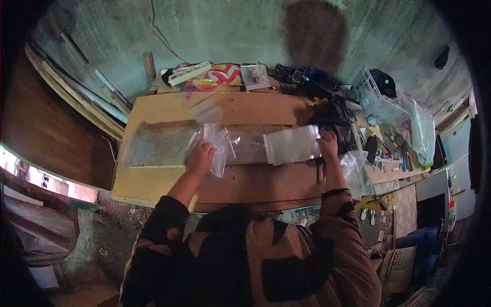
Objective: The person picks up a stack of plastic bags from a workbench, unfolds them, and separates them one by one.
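Observation:
My left hand (pixel 201 153) is closed on a bunch of clear plastic bags (pixel 219 149), which fan out to its right above the wooden worktable (pixel 245 188). At the right, my right hand (pixel 328 144) holds the right edge of a flat stack of clear plastic bags (pixel 292 145). More transparent plastic sheets or bags (pixel 161 144) lie flat on the table to the left of my left hand. Another loose piece of clear plastic (pixel 209 113) is just beyond that hand.
A patterned red and white cloth (pixel 224 75) and a power strip (pixel 190 73) lie along the back edge. Black plastic bags (pixel 333 115) are at the back right. Beyond them stand a plastic crate (pixel 368 86), a hanging pale bag (pixel 422 132) and a side surface with tools (pixel 399 174).

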A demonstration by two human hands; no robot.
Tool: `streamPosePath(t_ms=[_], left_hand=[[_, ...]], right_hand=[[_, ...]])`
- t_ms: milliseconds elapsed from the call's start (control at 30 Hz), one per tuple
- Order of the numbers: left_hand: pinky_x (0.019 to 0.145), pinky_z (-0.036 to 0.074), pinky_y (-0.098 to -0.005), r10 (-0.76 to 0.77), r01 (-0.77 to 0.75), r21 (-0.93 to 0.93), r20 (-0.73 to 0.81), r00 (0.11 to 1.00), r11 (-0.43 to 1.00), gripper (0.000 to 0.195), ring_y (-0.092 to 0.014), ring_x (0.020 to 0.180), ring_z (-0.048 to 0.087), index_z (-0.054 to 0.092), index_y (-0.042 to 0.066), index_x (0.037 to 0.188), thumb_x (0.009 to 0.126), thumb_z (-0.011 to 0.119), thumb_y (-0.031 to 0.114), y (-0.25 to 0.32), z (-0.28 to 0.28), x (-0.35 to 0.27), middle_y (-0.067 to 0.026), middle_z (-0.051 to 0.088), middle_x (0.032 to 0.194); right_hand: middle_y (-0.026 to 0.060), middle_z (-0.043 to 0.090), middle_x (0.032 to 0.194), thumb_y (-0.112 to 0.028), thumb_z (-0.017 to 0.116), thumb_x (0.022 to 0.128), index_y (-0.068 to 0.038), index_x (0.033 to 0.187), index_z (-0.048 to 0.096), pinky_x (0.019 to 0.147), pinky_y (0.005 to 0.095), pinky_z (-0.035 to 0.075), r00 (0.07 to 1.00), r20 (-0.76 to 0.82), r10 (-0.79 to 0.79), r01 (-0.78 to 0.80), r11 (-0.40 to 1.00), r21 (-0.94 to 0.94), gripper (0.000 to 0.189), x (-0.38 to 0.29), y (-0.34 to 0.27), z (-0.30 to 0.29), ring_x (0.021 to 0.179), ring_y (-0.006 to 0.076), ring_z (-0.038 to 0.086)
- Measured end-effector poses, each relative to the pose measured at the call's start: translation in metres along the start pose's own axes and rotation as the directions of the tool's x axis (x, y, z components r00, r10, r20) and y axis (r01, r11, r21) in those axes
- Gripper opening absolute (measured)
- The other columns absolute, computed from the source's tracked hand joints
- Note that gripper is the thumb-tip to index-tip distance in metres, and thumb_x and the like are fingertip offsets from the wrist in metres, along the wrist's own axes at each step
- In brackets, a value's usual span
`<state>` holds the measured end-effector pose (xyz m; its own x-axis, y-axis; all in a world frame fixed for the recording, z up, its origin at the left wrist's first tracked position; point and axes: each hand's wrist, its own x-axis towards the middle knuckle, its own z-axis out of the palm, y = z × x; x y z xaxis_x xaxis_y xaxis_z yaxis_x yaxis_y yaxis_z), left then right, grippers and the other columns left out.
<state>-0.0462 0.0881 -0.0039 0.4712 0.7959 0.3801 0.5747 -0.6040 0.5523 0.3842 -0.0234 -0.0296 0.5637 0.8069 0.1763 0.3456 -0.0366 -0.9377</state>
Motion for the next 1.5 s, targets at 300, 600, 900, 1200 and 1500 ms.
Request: streamPosePath(t_ms=[300, 600, 900, 1200, 1500], left_hand=[[0.065, 0.04, -0.0397, 0.03, -0.03, 0.018, -0.009, 0.999, 0.999, 0.012, -0.033, 0.073, 0.049, 0.051, 0.001, 0.075, 0.073, 0.05, 0.013, -0.006, -0.021, 0.002, -0.0155, 0.05, 0.081], [0.059, 0.041, -0.0361, -0.139, 0.161, 0.111, -0.181, 0.974, 0.981, 0.017, -0.029, 0.066, 0.052, 0.052, 0.001, 0.073, 0.075, 0.047, 0.016, -0.079, -0.11, -0.016, -0.015, 0.053, 0.074], [0.059, 0.041, -0.0333, -0.056, 0.189, 0.373, -0.34, 0.939, 0.908, 0.011, -0.028, 0.066, 0.053, 0.052, 0.001, 0.076, 0.075, 0.049, 0.011, -0.155, -0.207, -0.038, -0.0143, 0.053, 0.072], [0.061, 0.041, -0.0315, -0.223, 0.355, 0.243, -0.441, 0.869, 0.903, 0.011, -0.027, 0.066, 0.053, 0.052, 0.001, 0.075, 0.075, 0.045, 0.01, -0.146, -0.23, -0.025, -0.0139, 0.053, 0.07], [0.06, 0.042, -0.0326, -0.109, 0.132, 0.143, -0.156, 0.982, 0.981, 0.011, -0.028, 0.066, 0.053, 0.05, 0.002, 0.08, 0.075, 0.047, 0.011, -0.062, -0.155, 0.002, -0.0144, 0.053, 0.075]], right_hand=[[0.0149, 0.049, 0.093, -0.016, 0.054, 0.068, -0.003, 0.095, 0.048, 0.077, 0.0397, 0.039, 0.982, 0.17, 0.082, 0.099, 0.542, -0.835, 0.031, -0.077, -0.087, 0.165, 0.089, 0.0299, 0.048], [0.0144, 0.057, 0.078, -0.011, 0.052, 0.065, -0.002, 0.082, 0.056, 0.064, 0.0383, 0.043, 0.985, 0.163, -0.062, 0.169, 0.567, -0.806, 0.02, 0.006, -0.102, 0.069, 0.072, 0.0306, 0.055], [0.0176, 0.056, 0.075, -0.018, 0.051, 0.068, -0.004, 0.09, 0.053, 0.067, 0.0393, 0.041, 0.95, -0.061, -0.307, 0.08, 0.426, -0.901, 0.027, 0.064, -0.065, -0.137, 0.075, 0.0339, 0.053], [0.0167, 0.053, 0.091, -0.023, 0.058, 0.066, -0.004, 0.094, 0.052, 0.072, 0.0385, 0.041, 0.973, 0.16, -0.168, 0.232, 0.691, -0.684, 0.034, -0.001, -0.047, 0.064, 0.085, 0.0338, 0.05], [0.0149, 0.045, 0.097, -0.025, 0.051, 0.071, -0.005, 0.09, 0.052, 0.071, 0.0406, 0.039, 0.986, 0.156, -0.061, 0.162, 0.568, -0.807, 0.028, -0.069, -0.057, 0.189, 0.093, 0.0296, 0.043]])
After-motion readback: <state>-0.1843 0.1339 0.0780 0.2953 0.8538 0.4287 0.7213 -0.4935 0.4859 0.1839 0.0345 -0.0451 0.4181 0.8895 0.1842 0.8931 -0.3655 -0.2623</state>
